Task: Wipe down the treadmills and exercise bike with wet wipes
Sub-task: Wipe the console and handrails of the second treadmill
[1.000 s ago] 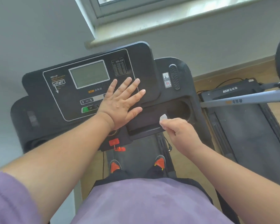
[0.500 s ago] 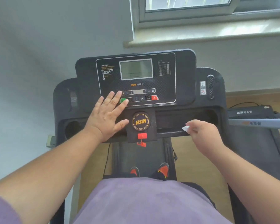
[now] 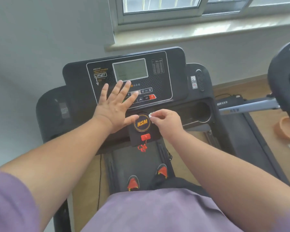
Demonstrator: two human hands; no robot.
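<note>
I stand on a black treadmill whose console (image 3: 176, 72) fills the middle of the view, with a grey screen (image 3: 130, 69) and a round HSM badge (image 3: 141, 123). My left hand (image 3: 117, 106) lies flat with spread fingers on the button panel below the screen. My right hand (image 3: 166, 122) pinches a small crumpled white wet wipe (image 3: 150, 115) and holds it against the console at the upper right edge of the badge. A red safety key (image 3: 145, 137) with its cord hangs below the badge.
A second, lower treadmill (image 3: 241, 104) with a grey bar lies to the right. A large black rounded part of another machine (image 3: 285, 91) stands at the right edge, an orange bowl (image 3: 286, 129) on the floor beneath it. A wall and window sill (image 3: 191, 34) are behind the console.
My right hand with the wipe has moved left from the right tray to the HSM badge. My left hand has slid up and right onto the button panel.
</note>
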